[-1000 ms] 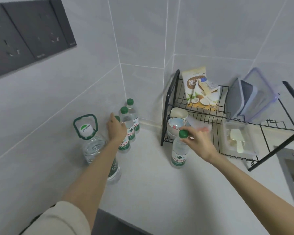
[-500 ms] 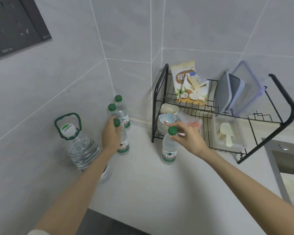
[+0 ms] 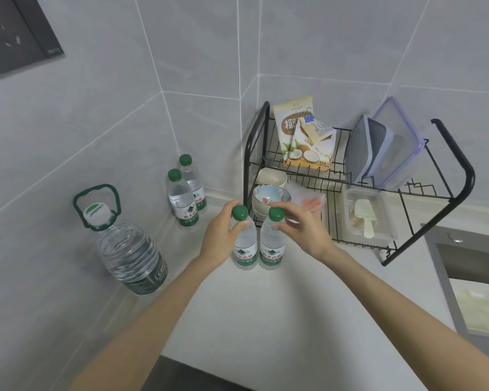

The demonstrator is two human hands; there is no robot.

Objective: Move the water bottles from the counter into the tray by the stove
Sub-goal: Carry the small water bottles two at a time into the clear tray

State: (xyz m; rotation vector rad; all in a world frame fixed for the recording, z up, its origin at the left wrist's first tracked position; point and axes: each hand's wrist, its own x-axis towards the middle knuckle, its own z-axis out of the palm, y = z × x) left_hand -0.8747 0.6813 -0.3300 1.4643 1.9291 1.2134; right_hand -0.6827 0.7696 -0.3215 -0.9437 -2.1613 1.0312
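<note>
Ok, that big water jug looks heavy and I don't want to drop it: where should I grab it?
By the green loop handle, coming from above. The jug stands upright, the handle arches clear over its white cap, and its ribbed body looks too broad for one hand.

1. The light is soft, even and fairly bright, with a cool grey-blue cast — no hard beam and no lamp in view.
2. Shadows are faint: a pale smudge on the counter (image 3: 266, 320) beneath the wire rack (image 3: 460, 176) and another at the foot of the big jug (image 3: 130, 255).
3. The wall tiles (image 3: 96, 131) carry a dull sheen, and the dark panel (image 3: 14, 38) at upper left shows a few small bright reflections.
4. The picture is sharpest in the middle — the labels of the left bottle (image 3: 245, 251) and right bottle (image 3: 271, 252) are clear, though their small print is mushy.
5. Wide-angle bending curves the grout lines and tilts the rack outward. The corners look softer and stretched.
</note>
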